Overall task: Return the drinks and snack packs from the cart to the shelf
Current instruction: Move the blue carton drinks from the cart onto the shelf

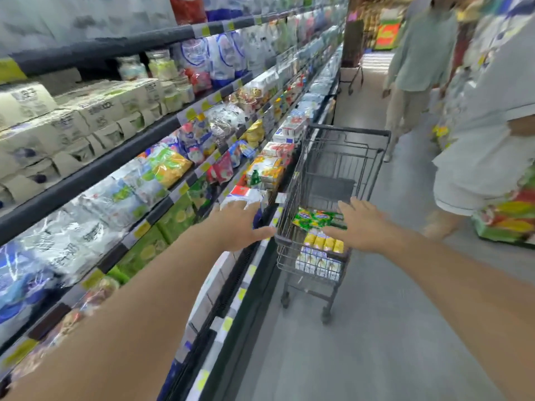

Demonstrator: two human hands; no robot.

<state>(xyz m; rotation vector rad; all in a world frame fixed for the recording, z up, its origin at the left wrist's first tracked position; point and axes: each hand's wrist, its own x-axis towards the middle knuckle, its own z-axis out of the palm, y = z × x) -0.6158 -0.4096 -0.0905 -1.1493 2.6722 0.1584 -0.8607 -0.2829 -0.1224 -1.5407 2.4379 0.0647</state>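
Both spread: left hand [241, 224], right hand [362, 224] (empty) over cart [333, 175].

At the right of the frame, two blurred people in pale clothes [480, 117] stand on the grey floor [376, 328], beside bright multicoloured packs [509, 218].

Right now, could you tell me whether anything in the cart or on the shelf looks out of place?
Nothing looks spilled or damaged. The green snack pack and yellow drink cartons lie loose in the cart, awaiting return; both hands are open and empty.
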